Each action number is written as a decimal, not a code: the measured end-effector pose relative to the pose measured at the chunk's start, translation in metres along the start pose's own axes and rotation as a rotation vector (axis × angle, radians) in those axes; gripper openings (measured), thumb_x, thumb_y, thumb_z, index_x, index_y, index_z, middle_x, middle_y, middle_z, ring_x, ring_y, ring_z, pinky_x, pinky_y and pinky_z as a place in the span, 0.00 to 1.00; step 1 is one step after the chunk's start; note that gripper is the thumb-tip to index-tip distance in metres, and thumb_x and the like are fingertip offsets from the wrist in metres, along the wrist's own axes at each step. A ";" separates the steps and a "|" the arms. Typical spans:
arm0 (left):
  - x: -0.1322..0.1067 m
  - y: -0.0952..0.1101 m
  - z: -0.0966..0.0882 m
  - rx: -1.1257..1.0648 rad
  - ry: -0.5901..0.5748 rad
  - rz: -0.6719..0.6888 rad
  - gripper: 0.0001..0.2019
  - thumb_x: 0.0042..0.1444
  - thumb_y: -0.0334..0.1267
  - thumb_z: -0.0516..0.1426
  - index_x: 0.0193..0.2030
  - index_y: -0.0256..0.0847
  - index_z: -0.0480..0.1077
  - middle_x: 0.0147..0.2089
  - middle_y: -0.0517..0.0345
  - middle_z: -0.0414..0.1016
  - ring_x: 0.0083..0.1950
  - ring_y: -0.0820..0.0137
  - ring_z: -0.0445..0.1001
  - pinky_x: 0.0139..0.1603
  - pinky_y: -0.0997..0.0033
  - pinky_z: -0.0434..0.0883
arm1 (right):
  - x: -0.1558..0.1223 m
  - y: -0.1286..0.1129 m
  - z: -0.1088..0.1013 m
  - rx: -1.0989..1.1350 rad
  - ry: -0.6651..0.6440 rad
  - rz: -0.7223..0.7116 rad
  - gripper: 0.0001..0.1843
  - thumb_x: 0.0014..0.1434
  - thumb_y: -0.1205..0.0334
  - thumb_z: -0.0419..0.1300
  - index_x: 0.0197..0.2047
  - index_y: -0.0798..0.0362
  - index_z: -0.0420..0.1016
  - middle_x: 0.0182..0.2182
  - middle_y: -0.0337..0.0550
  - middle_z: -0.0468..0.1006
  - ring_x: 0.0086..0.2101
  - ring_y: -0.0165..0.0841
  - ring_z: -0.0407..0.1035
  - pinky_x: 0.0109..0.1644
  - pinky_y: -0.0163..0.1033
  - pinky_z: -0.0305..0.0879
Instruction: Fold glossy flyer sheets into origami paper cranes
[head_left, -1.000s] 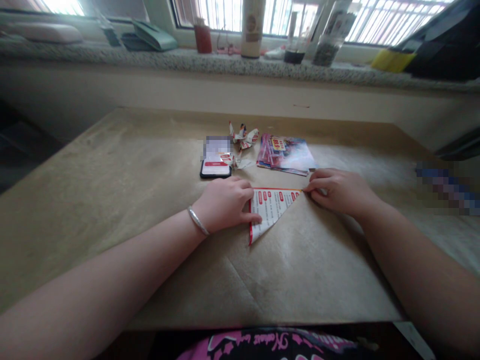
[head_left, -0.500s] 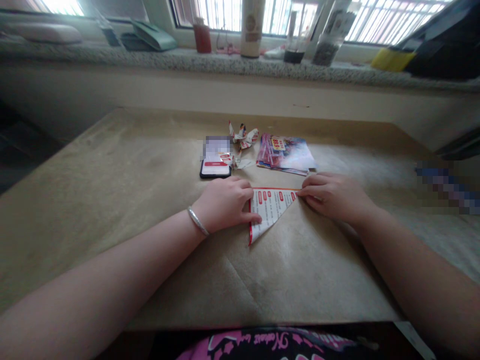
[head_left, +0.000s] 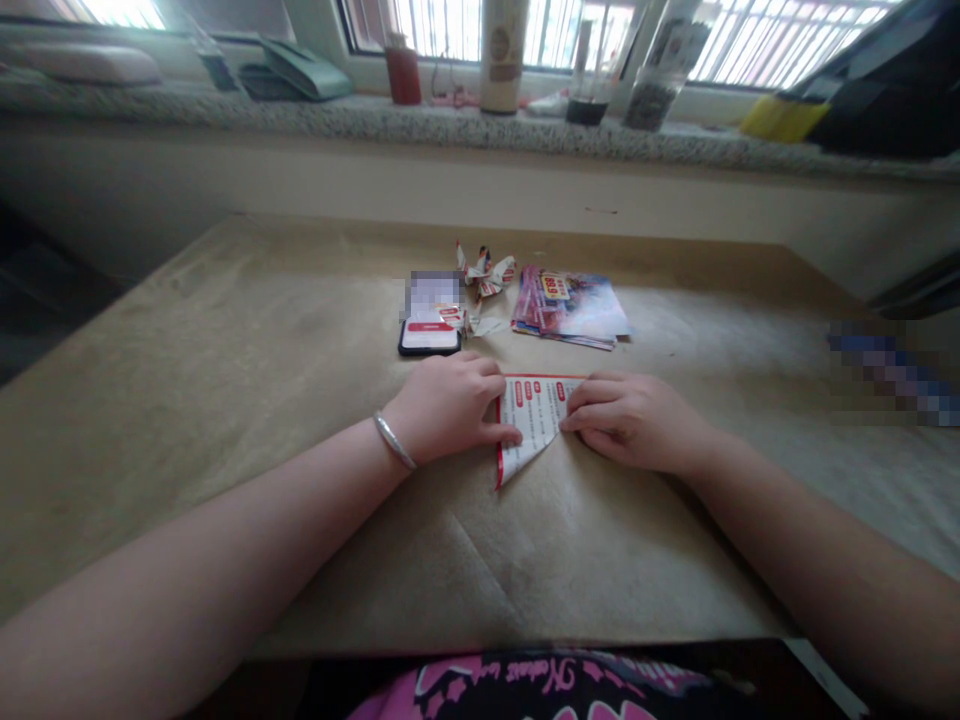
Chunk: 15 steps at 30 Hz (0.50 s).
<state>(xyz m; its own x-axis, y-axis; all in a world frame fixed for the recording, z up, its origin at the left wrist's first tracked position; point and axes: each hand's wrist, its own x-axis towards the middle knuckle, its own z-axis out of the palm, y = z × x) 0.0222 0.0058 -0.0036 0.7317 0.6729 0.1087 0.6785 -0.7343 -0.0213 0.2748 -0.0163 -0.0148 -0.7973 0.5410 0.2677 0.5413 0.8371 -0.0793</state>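
A printed sheet of paper (head_left: 534, 412), folded into a triangle with white faces, red labels and a red edge, lies flat on the table. My left hand (head_left: 459, 408), with a silver bangle at the wrist, holds the paper's left side down; its thumb rests on the print and its fingers curl at the upper left corner. On the slanted fold at the right, the closed fingertips of my right hand (head_left: 630, 420) press the paper and cover its right-hand tip.
Beyond my hands lie a phone (head_left: 429, 338), folded paper cranes (head_left: 489, 276) and a stack of glossy flyers (head_left: 574, 306). A patterned object (head_left: 896, 375), partly blurred out, is at the far right. Bottles and a red container (head_left: 403, 72) line the windowsill (head_left: 450, 125).
My right hand has slid left and toward me along the slanted fold, from the paper's right tip to about the fold's middle. My left hand has stayed in place.
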 end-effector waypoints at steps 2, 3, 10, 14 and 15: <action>0.001 0.000 -0.001 -0.001 -0.001 0.001 0.25 0.52 0.61 0.58 0.41 0.39 0.75 0.44 0.52 0.76 0.46 0.61 0.74 0.40 0.66 0.68 | 0.002 -0.003 0.001 0.033 -0.006 -0.017 0.13 0.58 0.69 0.53 0.36 0.49 0.79 0.36 0.42 0.80 0.37 0.33 0.71 0.39 0.37 0.66; 0.001 0.000 -0.001 -0.002 0.001 0.002 0.25 0.52 0.61 0.58 0.41 0.39 0.75 0.44 0.52 0.76 0.46 0.61 0.74 0.40 0.66 0.68 | 0.004 -0.005 0.001 0.044 -0.007 -0.024 0.13 0.57 0.69 0.53 0.36 0.49 0.79 0.36 0.42 0.80 0.37 0.33 0.71 0.40 0.38 0.66; 0.002 0.000 -0.001 0.009 -0.003 0.005 0.25 0.53 0.61 0.58 0.41 0.39 0.75 0.43 0.51 0.76 0.45 0.62 0.74 0.40 0.67 0.68 | 0.009 -0.011 0.001 0.127 0.003 -0.065 0.14 0.56 0.71 0.53 0.36 0.50 0.79 0.34 0.42 0.79 0.36 0.33 0.72 0.42 0.39 0.67; 0.003 0.001 -0.001 0.012 -0.003 -0.004 0.25 0.52 0.61 0.58 0.41 0.39 0.75 0.43 0.52 0.76 0.45 0.61 0.74 0.40 0.66 0.68 | 0.010 -0.013 0.001 0.138 0.009 -0.084 0.14 0.55 0.71 0.53 0.37 0.50 0.79 0.33 0.42 0.80 0.34 0.32 0.71 0.39 0.39 0.66; 0.003 0.001 -0.001 0.013 -0.004 -0.007 0.25 0.52 0.61 0.58 0.41 0.39 0.75 0.43 0.53 0.76 0.46 0.61 0.74 0.40 0.66 0.68 | 0.010 -0.013 0.001 0.141 0.013 -0.086 0.14 0.55 0.71 0.53 0.37 0.50 0.79 0.33 0.41 0.80 0.34 0.32 0.71 0.39 0.39 0.65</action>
<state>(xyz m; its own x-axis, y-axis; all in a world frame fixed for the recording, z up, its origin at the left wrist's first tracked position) 0.0247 0.0070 -0.0026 0.7274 0.6781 0.1051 0.6841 -0.7286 -0.0334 0.2593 -0.0219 -0.0119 -0.8353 0.4662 0.2915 0.4274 0.8840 -0.1892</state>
